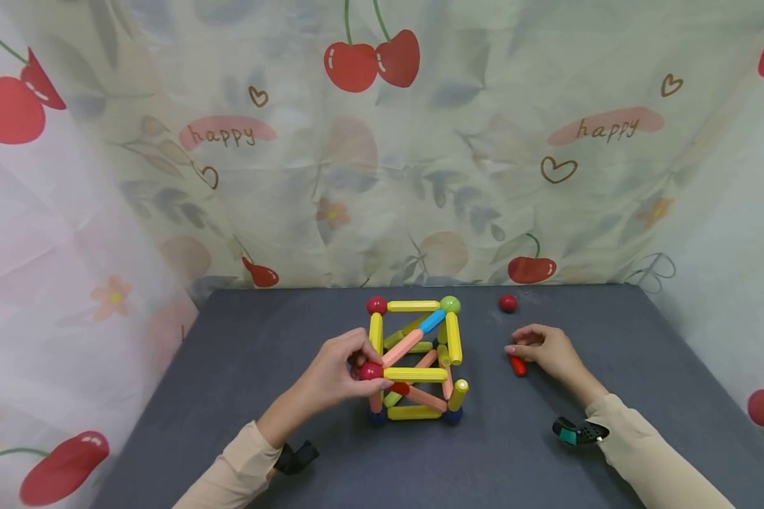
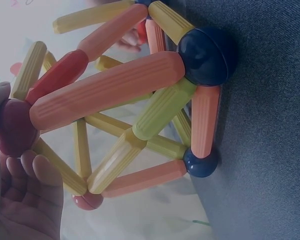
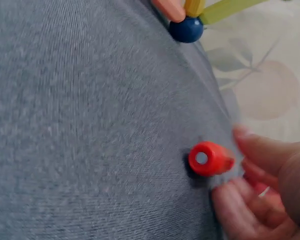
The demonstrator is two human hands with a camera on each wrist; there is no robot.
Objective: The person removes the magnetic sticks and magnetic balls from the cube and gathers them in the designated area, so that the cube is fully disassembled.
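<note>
My left hand (image 1: 334, 367) pinches a dark red ball (image 1: 371, 371) at the near upper left corner of a frame built of magnetic rods and balls. A yellow rod (image 1: 415, 375) runs right from that ball, and a pink rod (image 1: 402, 348) slants back to a blue rod (image 1: 432, 322) and a green ball (image 1: 450, 305). To the right, my right hand (image 1: 550, 353) is at a short red rod (image 3: 210, 159) lying on the dark table. In the right wrist view its thumb (image 3: 252, 140) and fingers are spread around the rod's far end, with a gap at the thumb.
Another red ball (image 1: 508, 303) lies on the table (image 1: 261, 339) behind my right hand. Dark blue balls (image 2: 207, 56) form the frame's lower corners. A short yellow rod (image 1: 458, 394) stands up at the near right corner. Behind the table hangs a cherry-print cloth (image 1: 382, 177).
</note>
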